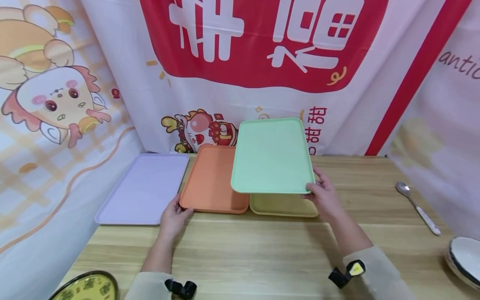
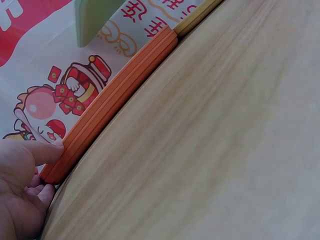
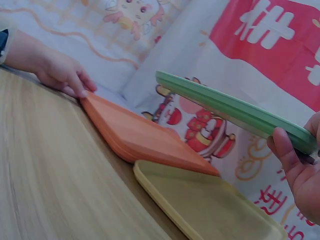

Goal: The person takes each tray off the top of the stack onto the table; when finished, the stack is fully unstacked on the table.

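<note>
The right hand's thumb is pressing on the near right corner of the green tray (image 1: 273, 154) while its fingers are curling under the rim, so the right hand (image 1: 325, 198) is pinching it between them. Since that corner alone is carrying the tray, the grip is probably needing to be firm, the rest reaching out unsupported. The left hand (image 1: 174, 218) is clasping the near left corner of the orange tray (image 1: 215, 179), its thumb (image 2: 47, 150) lying along the edge; how far the other fingers are reaching beneath is hard to tell from the left wrist view. That hold seems to be steadying the orange tray, which is resting low at the table surface.

The green tray is hanging in the air above the yellow tray (image 1: 285, 205), covering most of it in the head view and hiding part of the orange one. The yellow tray is lying just beside the orange tray, and the lilac tray (image 1: 146, 187) is lying to its left, the row probably keeping each near edge within reach.

Farther out on the wooden table (image 1: 240, 254), a spoon (image 1: 420, 208) and a white bowl (image 1: 466, 255) are sitting to the right, and a patterned dish (image 1: 88, 287) is showing at the lower left. A printed cloth (image 1: 255, 81) is hanging behind.
</note>
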A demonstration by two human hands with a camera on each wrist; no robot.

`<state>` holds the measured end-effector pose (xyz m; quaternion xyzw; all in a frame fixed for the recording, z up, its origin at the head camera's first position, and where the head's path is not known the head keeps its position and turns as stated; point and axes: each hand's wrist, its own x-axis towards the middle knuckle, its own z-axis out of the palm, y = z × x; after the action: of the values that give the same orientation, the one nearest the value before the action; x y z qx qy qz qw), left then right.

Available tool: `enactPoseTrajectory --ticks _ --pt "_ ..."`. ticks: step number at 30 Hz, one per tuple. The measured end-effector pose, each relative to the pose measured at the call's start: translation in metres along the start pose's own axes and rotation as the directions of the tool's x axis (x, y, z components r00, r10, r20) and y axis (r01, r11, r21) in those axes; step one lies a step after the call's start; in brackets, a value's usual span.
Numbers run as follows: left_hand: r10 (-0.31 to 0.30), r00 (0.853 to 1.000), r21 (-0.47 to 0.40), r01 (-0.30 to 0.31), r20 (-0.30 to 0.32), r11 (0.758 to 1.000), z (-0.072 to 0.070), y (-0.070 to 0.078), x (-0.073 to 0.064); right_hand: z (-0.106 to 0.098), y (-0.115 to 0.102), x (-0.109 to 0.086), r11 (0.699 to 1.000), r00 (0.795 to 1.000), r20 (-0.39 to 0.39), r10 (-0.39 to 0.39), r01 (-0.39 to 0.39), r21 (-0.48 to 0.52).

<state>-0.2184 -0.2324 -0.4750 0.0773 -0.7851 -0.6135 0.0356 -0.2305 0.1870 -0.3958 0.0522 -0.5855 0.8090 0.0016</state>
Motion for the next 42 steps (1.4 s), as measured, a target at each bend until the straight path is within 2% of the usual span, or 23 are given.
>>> enactPoseTrajectory --ticks 7,18,23,29,37,42 --pt "-0.001 1.000 -0.013 0.001 0.000 1.000 0.001 -0.002 0.002 -0.038 -0.016 -0.010 0.990 0.996 0.029 -0.086 0.082 0.113" --pt "-0.003 1.000 -0.009 0.003 -0.001 1.000 0.000 -0.002 0.003 -0.103 -0.038 -0.026 0.980 0.988 0.003 -0.152 0.151 0.133" --pt "-0.013 1.000 -0.010 0.013 0.000 1.000 0.000 -0.004 0.003 -0.131 -0.048 -0.033 0.977 0.989 -0.052 -0.135 0.142 0.159" --pt "-0.020 1.000 0.007 0.020 0.011 1.000 -0.001 -0.004 0.002 -0.164 -0.054 -0.041 0.989 0.987 -0.129 -0.100 0.113 0.098" --pt "-0.027 1.000 0.017 0.027 0.005 1.000 -0.001 -0.004 0.002 -0.202 -0.060 -0.050 1.000 0.985 -0.169 -0.030 0.031 0.004" --pt "-0.038 0.999 0.022 0.038 0.007 0.999 -0.001 -0.004 0.002 -0.219 -0.061 -0.051 1.000 0.983 -0.183 -0.025 0.024 -0.008"
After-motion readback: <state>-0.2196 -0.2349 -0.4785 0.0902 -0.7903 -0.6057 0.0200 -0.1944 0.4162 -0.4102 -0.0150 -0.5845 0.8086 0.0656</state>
